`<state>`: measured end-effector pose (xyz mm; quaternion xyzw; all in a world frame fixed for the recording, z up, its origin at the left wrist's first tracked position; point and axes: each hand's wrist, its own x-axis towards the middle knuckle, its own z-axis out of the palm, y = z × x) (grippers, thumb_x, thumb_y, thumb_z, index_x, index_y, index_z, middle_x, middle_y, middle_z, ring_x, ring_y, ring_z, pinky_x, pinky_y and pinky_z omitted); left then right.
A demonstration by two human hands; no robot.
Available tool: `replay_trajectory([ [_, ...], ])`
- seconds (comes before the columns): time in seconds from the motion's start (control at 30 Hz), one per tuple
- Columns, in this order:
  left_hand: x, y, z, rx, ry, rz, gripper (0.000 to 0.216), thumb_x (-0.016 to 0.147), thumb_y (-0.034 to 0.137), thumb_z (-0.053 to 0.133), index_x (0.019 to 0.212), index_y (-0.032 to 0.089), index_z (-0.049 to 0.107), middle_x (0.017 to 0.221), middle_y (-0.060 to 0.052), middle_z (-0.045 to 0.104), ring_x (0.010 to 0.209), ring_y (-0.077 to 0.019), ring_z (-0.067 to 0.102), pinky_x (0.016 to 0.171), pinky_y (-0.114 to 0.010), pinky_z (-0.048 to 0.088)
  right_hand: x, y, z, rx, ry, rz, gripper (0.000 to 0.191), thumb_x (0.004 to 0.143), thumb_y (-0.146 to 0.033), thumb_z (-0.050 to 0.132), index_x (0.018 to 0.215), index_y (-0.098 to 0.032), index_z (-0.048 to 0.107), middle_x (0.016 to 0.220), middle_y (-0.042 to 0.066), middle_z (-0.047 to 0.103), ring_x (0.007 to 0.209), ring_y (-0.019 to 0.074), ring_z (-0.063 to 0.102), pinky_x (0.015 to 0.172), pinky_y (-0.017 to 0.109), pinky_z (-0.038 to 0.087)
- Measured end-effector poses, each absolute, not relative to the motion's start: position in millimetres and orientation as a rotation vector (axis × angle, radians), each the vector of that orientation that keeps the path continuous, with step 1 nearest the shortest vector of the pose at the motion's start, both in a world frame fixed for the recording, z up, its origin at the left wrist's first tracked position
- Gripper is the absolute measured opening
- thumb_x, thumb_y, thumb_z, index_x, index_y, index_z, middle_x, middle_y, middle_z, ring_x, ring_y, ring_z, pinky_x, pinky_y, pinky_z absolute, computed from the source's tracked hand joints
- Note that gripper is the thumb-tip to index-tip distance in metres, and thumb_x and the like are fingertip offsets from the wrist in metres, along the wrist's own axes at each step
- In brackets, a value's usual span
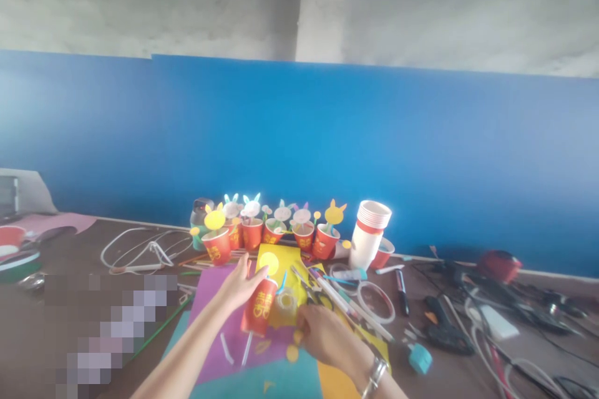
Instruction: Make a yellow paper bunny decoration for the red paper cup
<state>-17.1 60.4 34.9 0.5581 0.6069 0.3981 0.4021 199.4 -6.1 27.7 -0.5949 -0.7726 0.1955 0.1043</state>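
My left hand (238, 287) is wrapped round a red paper cup (259, 314) that lies tilted over a purple sheet (210, 299). A yellow paper disc (269, 264) sticks out at the cup's top. My right hand (322, 336), with a watch on the wrist, is closed in a pinch beside the cup, near a roll of clear tape (285, 302); what it pinches is too small to name. Small yellow cut-outs (292, 353) lie below it.
A row of red cups with paper flowers (276, 234) lines the blue wall. A stack of cups (369, 230), scissors (304, 283), a glue gun (442, 324), cables (515, 324), a white wire hanger (140, 252) and coloured sheets (281, 380) crowd the brown table.
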Motion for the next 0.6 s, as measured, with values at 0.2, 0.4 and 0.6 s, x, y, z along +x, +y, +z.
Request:
replay_trajectory([
  [0.2, -10, 61, 30, 1.766, 1.703, 1.178, 0.068, 0.075, 0.044, 0.062, 0.133, 0.014, 0.041, 0.142, -0.022, 0.044, 0.134, -0.0371, 0.036, 0.107, -0.050, 0.028, 200, -2, 26, -1.725, -2.179, 0.622, 0.015, 0.064, -0.009, 0.053, 0.071, -0.018, 0.063, 0.075, 0.003, 0.069, 0.074, 0.0171, 0.061, 0.061, 0.025, 0.035],
  [0.4, 13, 28, 57, 2.557, 1.063, 1.140, 0.019, 0.078, 0.014, 0.061, 0.095, 0.024, 0.063, 0.101, -0.007, 0.065, 0.102, -0.0256, 0.055, 0.092, -0.042, 0.041, 205, 29, 16, -1.578, -1.471, 1.254, 0.024, 0.059, -0.016, 0.061, 0.083, -0.018, 0.055, 0.051, -0.008, 0.054, 0.045, 0.0102, 0.050, 0.046, 0.022, 0.032],
  [0.6, 29, 12, 55, 2.809, 0.957, 0.937, 0.003, 0.084, 0.017, 0.061, 0.085, 0.019, 0.062, 0.084, -0.004, 0.064, 0.086, -0.0213, 0.055, 0.084, -0.037, 0.039, 209, 44, 8, -1.492, -1.388, 1.366, 0.039, 0.055, -0.033, 0.072, 0.085, -0.017, 0.054, 0.051, -0.006, 0.056, 0.041, 0.0104, 0.049, 0.041, 0.021, 0.031],
])
